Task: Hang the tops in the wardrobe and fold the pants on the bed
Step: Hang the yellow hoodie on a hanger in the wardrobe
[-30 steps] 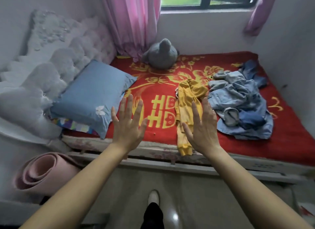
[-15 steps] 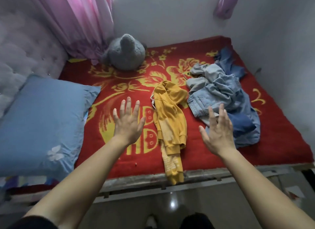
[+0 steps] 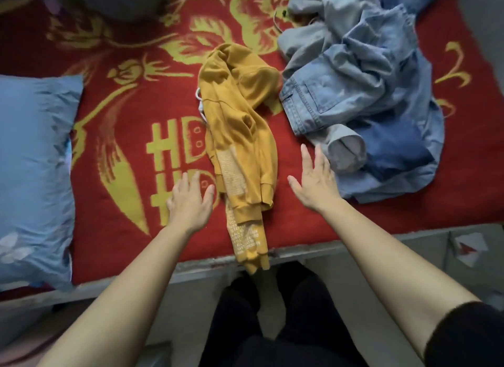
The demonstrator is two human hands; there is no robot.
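Observation:
A crumpled mustard-yellow top lies on the red and gold bed cover, one sleeve hanging over the bed's front edge. To its right sits a heap of light blue denim pants mixed with grey and darker blue clothes. My left hand hovers open just left of the yellow top's lower part. My right hand is open between the yellow top and the denim heap, fingers spread, close to a grey cuff. Neither hand holds anything.
A blue pillow lies at the left of the bed. A grey plush toy shows at the top edge. The bed's pale front rail runs below the cover; my dark-clad legs stand against it.
I have stepped up to the bed and the view tilted down. Both open hands dropped from raised in the air to just above the cover, either side of the yellow top.

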